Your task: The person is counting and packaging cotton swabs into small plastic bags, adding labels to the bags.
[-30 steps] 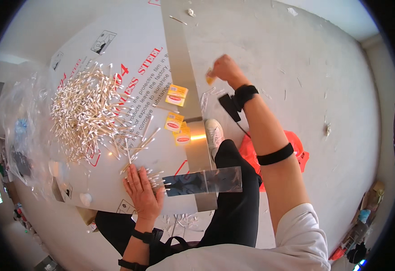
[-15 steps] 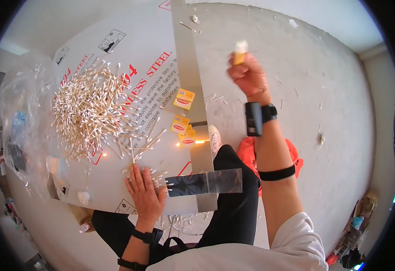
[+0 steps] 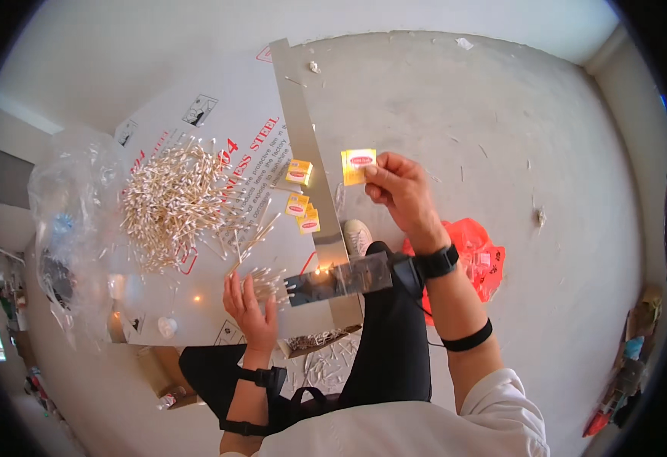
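My right hand (image 3: 406,190) is raised beyond the table's right edge, thumb and fingers closed on a small yellow box (image 3: 359,167) with a red label facing up. Fingers apart, my left hand (image 3: 253,314) rests on the tabletop at the near side of a small batch of cotton swabs (image 3: 271,280). A long clear plastic strip (image 3: 341,279) begins beside that batch and juts past the table edge. A big heap of cotton swabs (image 3: 177,202) lies farther left. Several more yellow boxes (image 3: 299,171) stand along the right side of the table.
The film-covered metal table (image 3: 196,305) has a bare metal edge on its right. Clear plastic bags (image 3: 70,228) sit at its left, with a small white round object (image 3: 166,327) near the front. A red plastic bag (image 3: 474,259) lies right of my leg; an open cardboard box (image 3: 167,373) stands below the table.
My right hand has come down and toward me, turning the yellow box so its label shows. My left hand has eased slightly off the swabs. The view has shifted a little.
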Available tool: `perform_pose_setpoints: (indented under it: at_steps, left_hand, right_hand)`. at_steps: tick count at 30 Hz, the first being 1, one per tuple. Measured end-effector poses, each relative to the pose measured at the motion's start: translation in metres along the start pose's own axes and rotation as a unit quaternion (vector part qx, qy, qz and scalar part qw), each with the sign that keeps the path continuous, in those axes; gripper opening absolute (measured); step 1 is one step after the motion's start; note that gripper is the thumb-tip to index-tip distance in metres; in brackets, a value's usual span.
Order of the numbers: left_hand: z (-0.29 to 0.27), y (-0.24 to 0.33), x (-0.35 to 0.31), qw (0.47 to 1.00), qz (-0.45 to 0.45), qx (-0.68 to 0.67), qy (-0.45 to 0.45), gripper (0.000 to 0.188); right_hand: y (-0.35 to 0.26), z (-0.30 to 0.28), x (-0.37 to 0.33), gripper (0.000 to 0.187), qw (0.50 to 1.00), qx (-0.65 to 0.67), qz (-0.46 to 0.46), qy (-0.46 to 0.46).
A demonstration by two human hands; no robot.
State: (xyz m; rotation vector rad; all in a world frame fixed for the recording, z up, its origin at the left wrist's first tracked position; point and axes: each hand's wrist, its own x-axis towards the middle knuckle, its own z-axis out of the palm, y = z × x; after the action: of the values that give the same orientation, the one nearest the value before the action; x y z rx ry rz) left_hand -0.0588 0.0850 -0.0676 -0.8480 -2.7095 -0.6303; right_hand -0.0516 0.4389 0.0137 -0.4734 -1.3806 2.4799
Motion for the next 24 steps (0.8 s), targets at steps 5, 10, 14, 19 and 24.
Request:
perform_pose_setpoints:
  at_steps: [5,10,14,19,24]
  left_hand:
    - [-0.058,0.062,0.025,0.963,-0.033,-0.267,-0.026,0.022]
    - [-0.148,0.131,0.043,0.66,-0.189,-0.719,-0.106,0.033]
    - [-0.177,0.132,0.021,0.601,-0.229,-0.737,-0.207,0.036]
    - [-0.195,0.124,-0.018,0.633,-0.194,-0.728,-0.179,0.012]
    - [-0.202,0.103,-0.049,0.726,-0.138,-0.67,-0.079,0.019]
  right_hand:
    - [-0.007,0.056,-0.106,0.005,0.979,-0.108,-0.164,0.046]
    - [-0.014,0.087,-0.186,0.024,0.649,-0.499,-0.574,0.005]
    - [-0.015,0.107,-0.22,0.036,0.582,-0.524,-0.619,-0.053]
    - [-0.005,0.125,-0.249,0.031,0.598,-0.508,-0.613,-0.087]
    - [0.019,0.145,-0.278,0.022,0.983,-0.148,-0.105,-0.034]
